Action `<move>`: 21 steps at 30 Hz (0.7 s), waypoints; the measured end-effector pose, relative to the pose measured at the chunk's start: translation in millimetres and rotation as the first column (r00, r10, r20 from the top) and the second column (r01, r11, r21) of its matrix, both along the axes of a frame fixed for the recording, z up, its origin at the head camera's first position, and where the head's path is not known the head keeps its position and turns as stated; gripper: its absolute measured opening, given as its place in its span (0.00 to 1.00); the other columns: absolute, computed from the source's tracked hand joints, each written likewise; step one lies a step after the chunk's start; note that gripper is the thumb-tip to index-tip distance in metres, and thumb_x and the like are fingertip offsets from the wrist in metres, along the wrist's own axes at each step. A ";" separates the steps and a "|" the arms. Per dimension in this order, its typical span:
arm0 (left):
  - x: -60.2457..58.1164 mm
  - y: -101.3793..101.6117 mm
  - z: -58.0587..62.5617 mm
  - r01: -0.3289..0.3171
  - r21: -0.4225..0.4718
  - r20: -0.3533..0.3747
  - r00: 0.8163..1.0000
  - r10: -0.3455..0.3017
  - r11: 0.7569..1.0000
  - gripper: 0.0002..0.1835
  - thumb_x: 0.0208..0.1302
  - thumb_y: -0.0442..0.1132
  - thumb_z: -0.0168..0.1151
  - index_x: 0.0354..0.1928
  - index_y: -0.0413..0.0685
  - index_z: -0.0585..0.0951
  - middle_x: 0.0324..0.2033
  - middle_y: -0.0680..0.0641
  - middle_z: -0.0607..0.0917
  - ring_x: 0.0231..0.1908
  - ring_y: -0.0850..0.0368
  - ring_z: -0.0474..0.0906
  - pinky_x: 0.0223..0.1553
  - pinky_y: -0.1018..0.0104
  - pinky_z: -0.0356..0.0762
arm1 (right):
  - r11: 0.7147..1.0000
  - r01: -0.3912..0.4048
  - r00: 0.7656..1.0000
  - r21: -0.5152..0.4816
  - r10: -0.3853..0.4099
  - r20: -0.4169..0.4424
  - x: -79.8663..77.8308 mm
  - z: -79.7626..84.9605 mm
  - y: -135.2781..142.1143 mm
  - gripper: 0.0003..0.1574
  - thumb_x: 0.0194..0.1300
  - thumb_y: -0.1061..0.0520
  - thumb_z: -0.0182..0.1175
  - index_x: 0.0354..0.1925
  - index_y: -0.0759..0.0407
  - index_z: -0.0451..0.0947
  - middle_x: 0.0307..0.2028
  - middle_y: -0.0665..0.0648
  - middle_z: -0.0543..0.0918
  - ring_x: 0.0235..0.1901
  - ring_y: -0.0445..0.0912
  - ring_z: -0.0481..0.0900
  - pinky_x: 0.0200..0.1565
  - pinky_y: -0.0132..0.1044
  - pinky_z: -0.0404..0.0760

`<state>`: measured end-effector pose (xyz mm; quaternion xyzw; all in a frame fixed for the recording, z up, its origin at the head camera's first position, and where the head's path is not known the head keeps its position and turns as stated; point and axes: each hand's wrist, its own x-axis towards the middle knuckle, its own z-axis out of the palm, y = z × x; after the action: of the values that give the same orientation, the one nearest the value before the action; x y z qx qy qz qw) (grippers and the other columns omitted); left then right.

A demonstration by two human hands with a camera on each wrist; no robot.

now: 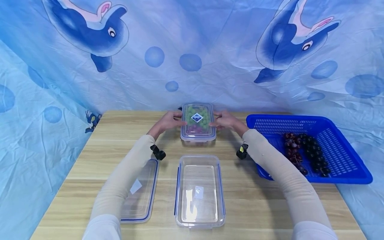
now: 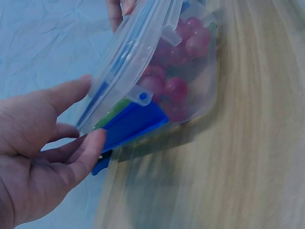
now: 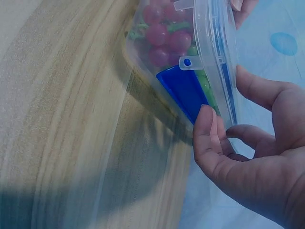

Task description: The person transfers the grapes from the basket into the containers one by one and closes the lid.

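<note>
At lower left, a loose lid [image 1: 140, 203] lies partly beneath my sleeve. My left hand [image 1: 169, 121] grasps the left rim of the lidded grape box [image 1: 198, 122] at upper centre, its long axis pointing away from me, far end by the table's [image 1: 120, 133] back edge. Wood separates its near end from the topless container [image 1: 200, 200] below. My right hand [image 1: 226, 120] grasps the right rim; a blue basket [image 1: 348, 150] bounds the right. Only my wrist views show blue side clips [image 2: 136, 125] angled outward.

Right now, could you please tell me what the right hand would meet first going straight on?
Most likely the lidded grape container: the right hand seems to grip its right edge, though exact contact there is unclear.
</note>
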<state>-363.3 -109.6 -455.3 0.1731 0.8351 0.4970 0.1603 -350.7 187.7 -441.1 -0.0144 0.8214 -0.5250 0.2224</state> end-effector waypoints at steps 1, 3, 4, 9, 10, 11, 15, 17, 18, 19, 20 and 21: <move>0.3 0.6 -1.5 -0.010 0.017 -0.010 1.000 0.010 1.000 0.29 0.69 0.39 0.68 0.69 0.36 0.74 0.63 0.35 0.80 0.56 0.40 0.82 0.60 0.51 0.81 | 1.000 0.004 1.000 -0.006 -0.004 0.002 0.1 0.0 0.0 0.54 0.64 0.62 0.70 0.80 0.59 0.53 0.26 0.52 0.78 0.31 0.48 0.80 0.59 0.59 0.81; 1.1 1.8 -4.5 -0.032 0.049 -0.023 0.999 0.033 0.998 0.27 0.69 0.38 0.68 0.67 0.36 0.76 0.63 0.35 0.80 0.55 0.39 0.82 0.59 0.51 0.82 | 1.000 0.001 1.000 -0.010 -0.001 -0.001 0.3 -0.4 -0.2 0.53 0.65 0.61 0.70 0.80 0.57 0.54 0.26 0.52 0.78 0.32 0.48 0.80 0.59 0.59 0.81; 1.6 2.3 -5.7 -0.044 0.059 -0.029 0.999 0.046 0.997 0.27 0.69 0.39 0.68 0.67 0.36 0.76 0.63 0.35 0.80 0.55 0.39 0.83 0.59 0.51 0.82 | 1.000 -0.003 1.000 -0.008 0.003 -0.006 0.5 -0.4 -0.2 0.52 0.66 0.60 0.69 0.80 0.57 0.54 0.25 0.52 0.77 0.32 0.49 0.80 0.58 0.59 0.81; 4.2 5.0 -7.7 -0.087 0.082 -0.016 0.996 0.088 0.993 0.27 0.68 0.40 0.69 0.67 0.37 0.77 0.63 0.36 0.81 0.55 0.40 0.83 0.59 0.53 0.82 | 1.000 -0.020 0.999 0.022 0.021 -0.047 1.2 0.0 0.7 0.47 0.71 0.56 0.65 0.79 0.60 0.54 0.25 0.52 0.74 0.31 0.49 0.76 0.49 0.53 0.83; 4.6 5.4 -7.3 -0.090 0.082 -0.014 0.996 0.091 0.993 0.28 0.68 0.40 0.69 0.67 0.37 0.77 0.63 0.36 0.81 0.55 0.40 0.83 0.59 0.52 0.82 | 0.999 -0.020 0.998 0.027 0.022 -0.054 1.3 0.2 1.0 0.46 0.72 0.55 0.65 0.79 0.61 0.54 0.25 0.52 0.74 0.31 0.49 0.75 0.47 0.51 0.83; 4.9 5.7 -6.9 -0.091 0.081 -0.010 0.996 0.093 0.992 0.28 0.68 0.40 0.69 0.67 0.37 0.76 0.62 0.36 0.81 0.56 0.40 0.83 0.59 0.52 0.82 | 0.999 -0.019 0.998 0.027 0.020 -0.055 1.2 0.3 1.2 0.46 0.72 0.54 0.64 0.79 0.61 0.55 0.25 0.53 0.73 0.30 0.49 0.74 0.44 0.49 0.82; 4.7 5.5 -5.5 -0.104 0.069 -0.002 0.995 0.104 0.992 0.28 0.68 0.40 0.69 0.67 0.37 0.76 0.62 0.36 0.81 0.57 0.40 0.81 0.60 0.52 0.81 | 1.000 0.006 0.999 0.009 -0.006 -0.039 1.0 0.5 0.9 0.43 0.73 0.54 0.63 0.78 0.59 0.58 0.27 0.55 0.76 0.30 0.49 0.75 0.44 0.49 0.83; 4.2 5.2 -6.0 -0.111 0.067 0.008 0.994 0.111 0.992 0.29 0.67 0.41 0.70 0.67 0.38 0.76 0.61 0.36 0.81 0.59 0.41 0.80 0.61 0.52 0.80 | 1.000 0.023 0.999 -0.001 -0.023 -0.030 1.3 0.5 0.6 0.42 0.73 0.54 0.63 0.78 0.59 0.59 0.33 0.59 0.79 0.33 0.50 0.77 0.50 0.53 0.83; 3.7 5.1 -6.3 -0.116 0.068 0.013 0.993 0.115 0.991 0.29 0.67 0.41 0.70 0.67 0.38 0.76 0.61 0.37 0.81 0.60 0.41 0.79 0.61 0.52 0.80 | 0.999 0.035 0.999 -0.009 -0.035 -0.023 1.5 0.6 0.5 0.42 0.73 0.54 0.63 0.78 0.60 0.59 0.37 0.61 0.81 0.36 0.52 0.79 0.53 0.55 0.82; 3.3 4.8 -6.6 -0.120 0.069 0.019 0.993 0.119 0.990 0.30 0.67 0.41 0.71 0.68 0.38 0.75 0.61 0.37 0.81 0.61 0.41 0.78 0.62 0.52 0.80 | 0.998 0.048 0.999 -0.027 -0.048 -0.010 1.5 0.6 0.2 0.43 0.74 0.54 0.62 0.78 0.61 0.57 0.43 0.64 0.81 0.41 0.55 0.79 0.56 0.57 0.81; 3.0 4.6 -6.8 -0.124 0.070 0.025 0.992 0.123 0.990 0.30 0.66 0.41 0.71 0.68 0.37 0.75 0.61 0.37 0.81 0.61 0.42 0.78 0.62 0.52 0.79 | 0.997 0.062 0.998 -0.040 -0.062 0.003 1.5 0.6 0.2 0.44 0.74 0.53 0.62 0.79 0.61 0.55 0.49 0.67 0.80 0.47 0.57 0.80 0.60 0.58 0.79; 2.8 4.6 -7.1 -0.127 0.074 0.034 0.992 0.125 0.989 0.31 0.66 0.41 0.71 0.68 0.37 0.75 0.61 0.37 0.81 0.61 0.42 0.77 0.62 0.52 0.79 | 0.996 0.073 0.997 -0.054 -0.072 0.015 1.3 0.5 0.4 0.46 0.74 0.52 0.62 0.80 0.62 0.52 0.56 0.70 0.77 0.54 0.61 0.78 0.62 0.59 0.78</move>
<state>-360.5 -105.1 -462.5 0.1184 0.8224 0.5399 0.1343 -349.4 188.1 -440.7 0.0128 0.8054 -0.5548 0.2083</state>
